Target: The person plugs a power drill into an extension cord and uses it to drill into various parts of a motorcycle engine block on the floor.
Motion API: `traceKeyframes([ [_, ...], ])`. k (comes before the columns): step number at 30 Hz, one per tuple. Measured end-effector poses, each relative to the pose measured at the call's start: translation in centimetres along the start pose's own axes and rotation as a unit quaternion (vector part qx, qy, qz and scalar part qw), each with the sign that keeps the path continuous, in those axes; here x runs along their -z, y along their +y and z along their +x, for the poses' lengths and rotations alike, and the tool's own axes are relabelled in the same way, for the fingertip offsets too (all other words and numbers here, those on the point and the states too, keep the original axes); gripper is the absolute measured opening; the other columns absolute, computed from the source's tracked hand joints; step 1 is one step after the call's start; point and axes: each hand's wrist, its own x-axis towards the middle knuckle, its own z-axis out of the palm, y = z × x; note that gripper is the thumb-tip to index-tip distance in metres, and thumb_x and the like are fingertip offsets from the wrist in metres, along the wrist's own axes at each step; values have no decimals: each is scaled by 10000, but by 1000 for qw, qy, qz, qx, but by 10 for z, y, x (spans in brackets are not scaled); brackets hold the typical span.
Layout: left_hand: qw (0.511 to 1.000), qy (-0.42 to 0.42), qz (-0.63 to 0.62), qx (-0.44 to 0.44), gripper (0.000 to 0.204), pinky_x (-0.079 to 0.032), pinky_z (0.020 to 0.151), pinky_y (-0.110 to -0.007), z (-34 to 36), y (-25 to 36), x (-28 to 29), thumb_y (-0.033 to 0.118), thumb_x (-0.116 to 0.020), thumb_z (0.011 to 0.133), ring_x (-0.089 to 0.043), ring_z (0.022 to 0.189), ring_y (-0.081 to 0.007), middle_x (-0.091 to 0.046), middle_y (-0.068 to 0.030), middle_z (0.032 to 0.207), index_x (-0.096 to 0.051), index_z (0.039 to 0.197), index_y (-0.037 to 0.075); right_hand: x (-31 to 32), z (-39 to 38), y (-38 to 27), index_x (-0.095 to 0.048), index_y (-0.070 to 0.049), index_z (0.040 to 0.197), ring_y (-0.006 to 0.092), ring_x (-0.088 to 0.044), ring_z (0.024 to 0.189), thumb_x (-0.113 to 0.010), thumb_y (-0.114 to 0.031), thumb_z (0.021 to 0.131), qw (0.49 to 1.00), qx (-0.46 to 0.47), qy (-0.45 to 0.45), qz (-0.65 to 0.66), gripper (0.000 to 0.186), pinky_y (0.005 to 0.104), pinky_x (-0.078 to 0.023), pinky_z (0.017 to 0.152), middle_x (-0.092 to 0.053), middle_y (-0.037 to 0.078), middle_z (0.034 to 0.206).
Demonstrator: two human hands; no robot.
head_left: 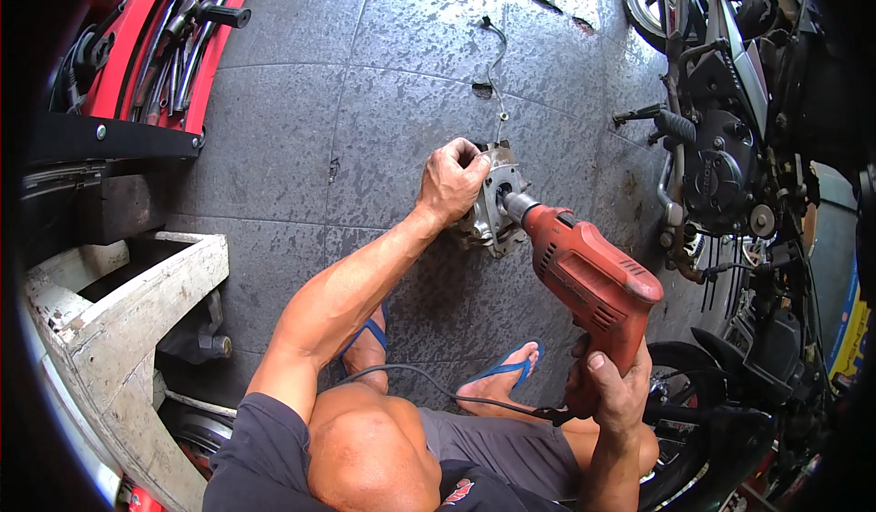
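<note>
A red power drill (584,270) is gripped at its handle by my right hand (620,384), with the fingers wrapped round it. Its metal chuck points up and left at a metal engine part (497,224), which looks like a cylinder head. The chuck's tip meets an opening in that part; whatever bit it carries is hidden. My left hand (452,182) is closed on the upper left edge of the engine part, steadying it over the floor. A thin cable (498,65) runs away from beyond the part. The drill's black cord (429,375) trails across my legs to the left.
A red tool tray (224,47) full of wrenches stands at far left. Below it is a worn white wooden stand (155,302). Along the right is a partly stripped motorcycle (721,174). Grey floor tiles (274,138) have dark chipped holes. My feet in blue sandals (516,366) are close by.
</note>
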Motion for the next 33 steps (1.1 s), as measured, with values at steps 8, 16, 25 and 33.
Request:
traceKeyframes([
  [8,1000,1,4,2,303,-518,664,-386,5,-3,-3,275,-657,850,-664,689,-222,-691,-147,730,-678,856,-27,0,4,-1,-512,50,1283,143,-646,640,-722,-253,880,1000,-24,12,13,546,272,-541,565,-657,112,919],
  [16,1000,-15,-17,2,297,-511,655,-369,6,-8,-2,274,-664,857,-639,679,-187,-677,-113,713,-675,850,-23,10,-7,0,-476,55,1340,148,-642,623,-744,-282,869,998,-17,7,58,637,269,-539,542,-658,139,946],
  [25,998,-29,-60,-18,234,-480,625,-322,4,-14,8,221,-686,896,-565,693,-100,-647,-26,722,-669,854,-9,15,-19,1,-446,71,1361,166,-651,632,-748,-282,857,997,-22,6,78,686,283,-548,525,-649,180,972],
  [33,995,-49,-88,-20,247,-471,651,-313,6,-22,13,238,-692,898,-545,717,-95,-634,-18,736,-665,858,-3,16,-29,3,-478,77,1341,171,-660,639,-740,-243,826,997,-20,26,63,659,281,-554,550,-654,158,938],
])
